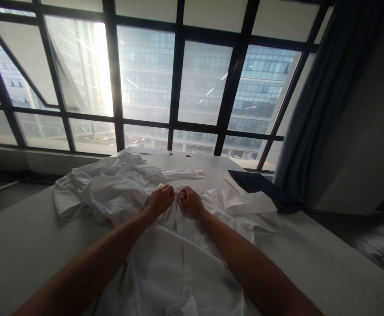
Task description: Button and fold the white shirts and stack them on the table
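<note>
nearest you, the body of a white, button-front cloth shirt [161, 254] lay spread on the broad, smooth white table [14, 245], its front strip running away from you between your bare forearms. your left hand [161, 199] and right hand [190, 201] met near the far end of that strip, just beside each other. the fingers of both were curled nearly into fists, each closed on a pinch of the shirt; the exact grip of the fingertips was hidden.

to the left of your hands lay a crumpled heap of white cloth [109, 193]; whether it belonged to the same shirt, you could not have told. to the right, beyond a loose white fold, lay a flat, folded navy cloth [264, 186], near the long dark blue curtain [313, 131]. past the table's far edge stood the wide black-framed window [176, 79], and beyond its glass, a pale, many-windowed building [264, 79].
</note>
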The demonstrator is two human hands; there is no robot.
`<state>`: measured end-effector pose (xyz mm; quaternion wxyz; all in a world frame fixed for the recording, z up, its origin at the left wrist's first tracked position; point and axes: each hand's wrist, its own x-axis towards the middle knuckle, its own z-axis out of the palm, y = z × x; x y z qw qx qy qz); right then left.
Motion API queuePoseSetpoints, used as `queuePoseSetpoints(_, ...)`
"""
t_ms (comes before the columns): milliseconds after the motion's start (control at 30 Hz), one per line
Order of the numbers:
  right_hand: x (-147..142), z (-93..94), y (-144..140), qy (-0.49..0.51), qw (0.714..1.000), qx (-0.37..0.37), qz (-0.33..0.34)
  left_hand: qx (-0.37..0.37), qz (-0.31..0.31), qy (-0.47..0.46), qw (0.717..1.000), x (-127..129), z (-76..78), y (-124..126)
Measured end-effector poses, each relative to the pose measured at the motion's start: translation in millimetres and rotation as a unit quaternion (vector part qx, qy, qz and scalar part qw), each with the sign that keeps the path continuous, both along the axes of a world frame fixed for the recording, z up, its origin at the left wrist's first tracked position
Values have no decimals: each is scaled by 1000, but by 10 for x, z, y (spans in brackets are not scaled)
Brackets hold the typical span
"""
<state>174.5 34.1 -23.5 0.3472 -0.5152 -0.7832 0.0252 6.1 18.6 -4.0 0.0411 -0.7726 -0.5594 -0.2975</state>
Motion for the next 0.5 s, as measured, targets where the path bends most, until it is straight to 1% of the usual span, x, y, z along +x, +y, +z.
queuePoseSetpoints(133, 15, -12, 23, 21, 1000, -13, -4, -26, -8, -7, 1000, 41, 12, -45)
queuePoseSetpoints(233, 28, -24, 44, 37, 999, -12, 0, -34, -30, -39, 998, 72, -7, -54)
queuePoseSetpoints(333, 39, -41, 66, 48, 999, -10, 11, -57, -48, -113, 991, 87, -69, 4)
queuePoseSetpoints(500, 41, -59, 85, 59, 998, -4, 35, -95, -88, -241, 962, 72, -219, 191)
